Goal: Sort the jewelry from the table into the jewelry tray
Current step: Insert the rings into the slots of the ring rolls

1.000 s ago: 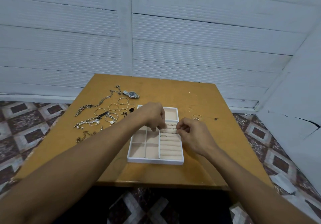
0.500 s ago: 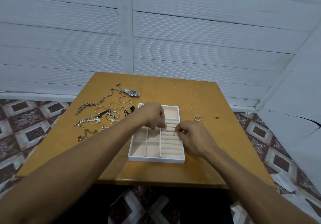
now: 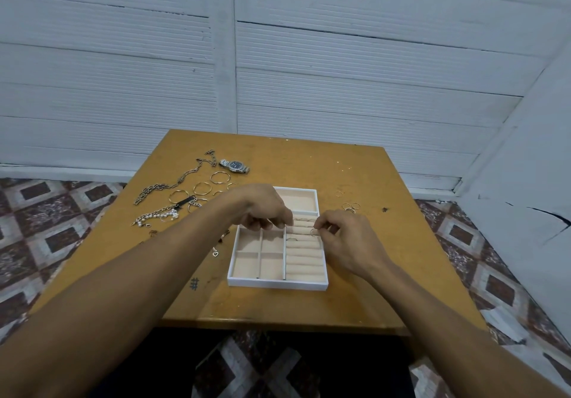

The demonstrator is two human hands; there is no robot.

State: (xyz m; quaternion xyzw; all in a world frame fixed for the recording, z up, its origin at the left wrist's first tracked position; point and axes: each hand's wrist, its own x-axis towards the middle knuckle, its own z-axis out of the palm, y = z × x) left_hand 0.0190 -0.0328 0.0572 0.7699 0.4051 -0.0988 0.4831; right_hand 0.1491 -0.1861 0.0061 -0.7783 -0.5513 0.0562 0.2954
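Note:
A white jewelry tray (image 3: pixel 276 283) with beige lining lies mid-table, square compartments on its left and ring rolls on its right. My right hand (image 3: pixel 346 237) pinches a thin ring (image 3: pixel 314 232) over the upper ring rolls. My left hand (image 3: pixel 262 209) hovers over the tray's upper left, fingers curled down at the rolls; whether it holds anything is hidden. One ring (image 3: pixel 291 239) sits in a roll slot. Loose chains (image 3: pixel 167 186), hoop rings (image 3: pixel 202 188), a pearl bracelet (image 3: pixel 157 217) and a wristwatch (image 3: pixel 234 166) lie on the table's left.
A few small rings (image 3: pixel 350 206) lie right of the tray on the orange wooden table (image 3: pixel 370 274). A heart pendant (image 3: pixel 215 254) lies just left of the tray. White slatted walls stand behind and to the right; patterned floor tiles surround the table.
The camera has tilted slightly. Both hands stay over the ring rolls, with the right hand's ring now a little lower along the rolls.

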